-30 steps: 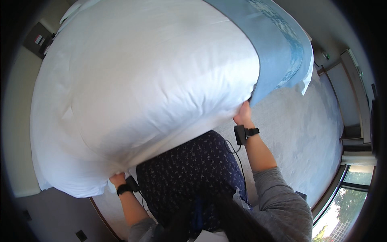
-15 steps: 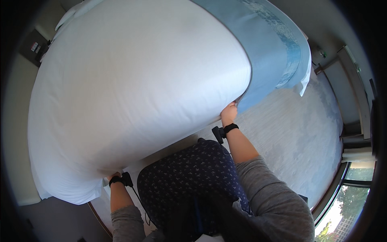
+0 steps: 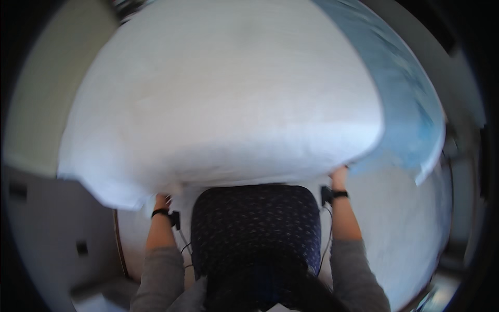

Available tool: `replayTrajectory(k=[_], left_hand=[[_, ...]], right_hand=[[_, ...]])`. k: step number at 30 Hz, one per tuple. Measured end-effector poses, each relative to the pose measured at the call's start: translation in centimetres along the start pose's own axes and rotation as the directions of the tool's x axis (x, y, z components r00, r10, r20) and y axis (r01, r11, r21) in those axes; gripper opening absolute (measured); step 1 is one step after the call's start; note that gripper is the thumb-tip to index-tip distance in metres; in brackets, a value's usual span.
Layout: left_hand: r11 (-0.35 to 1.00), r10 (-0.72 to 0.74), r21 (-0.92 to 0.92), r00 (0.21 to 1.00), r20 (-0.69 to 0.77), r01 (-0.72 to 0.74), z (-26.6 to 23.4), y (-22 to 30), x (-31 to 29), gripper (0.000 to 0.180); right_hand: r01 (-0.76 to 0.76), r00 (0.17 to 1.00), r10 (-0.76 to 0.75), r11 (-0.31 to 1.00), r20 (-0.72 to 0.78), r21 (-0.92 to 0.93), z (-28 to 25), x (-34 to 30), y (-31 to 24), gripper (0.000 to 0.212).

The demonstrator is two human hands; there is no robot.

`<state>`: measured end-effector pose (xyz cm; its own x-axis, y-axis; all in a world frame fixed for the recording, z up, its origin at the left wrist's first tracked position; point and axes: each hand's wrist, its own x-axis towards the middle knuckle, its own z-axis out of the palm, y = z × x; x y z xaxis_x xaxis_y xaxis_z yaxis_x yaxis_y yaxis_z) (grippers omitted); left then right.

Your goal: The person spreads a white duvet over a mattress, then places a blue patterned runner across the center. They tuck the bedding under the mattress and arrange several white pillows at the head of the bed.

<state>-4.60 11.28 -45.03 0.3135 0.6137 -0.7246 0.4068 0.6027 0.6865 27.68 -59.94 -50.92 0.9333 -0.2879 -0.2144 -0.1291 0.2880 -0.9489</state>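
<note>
A broad white bed sheet [image 3: 234,104] covers the bed in front of me, and a blue bed runner [image 3: 405,109] crosses its right end. At the near edge, my right hand [image 3: 339,177] is closed on the sheet's border close to the runner, its fingertips hidden by the cloth. My left hand [image 3: 164,199] is at the near left edge, against the hanging sheet; its fingers are smeared by motion. Each wrist wears a black band with a small dark device. Between my arms is my dark patterned clothing [image 3: 254,218].
Pale carpet [image 3: 395,229] runs along the right side of the bed. A dark grey panel [image 3: 52,223] stands at the left, below a beige wall surface [image 3: 57,93]. Furniture at the far right is blurred. Thin cables hang from the wrist devices.
The view has turned, and the bed edge now lies nearly level across it. My right hand appears farther right and lower, my left slightly higher. Both remain at the sheet's near edge.
</note>
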Motion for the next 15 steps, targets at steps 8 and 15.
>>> replayTrajectory(k=[8,15], left_hand=[[0.915,0.069,-0.36,0.949,-0.309,-0.184,-14.4,1.2,-8.2,0.048],[0.442,-0.058,-0.774,0.846,-0.529,-0.454,-15.6,1.8,-9.8,0.056]], right_hand=[[0.012,0.816,0.437,0.641,0.378,-0.768,11.7,-9.2,-3.0,0.03],[0.403,0.182,0.667,0.619,0.722,-0.674,29.1,-26.8,-12.4,0.035]])
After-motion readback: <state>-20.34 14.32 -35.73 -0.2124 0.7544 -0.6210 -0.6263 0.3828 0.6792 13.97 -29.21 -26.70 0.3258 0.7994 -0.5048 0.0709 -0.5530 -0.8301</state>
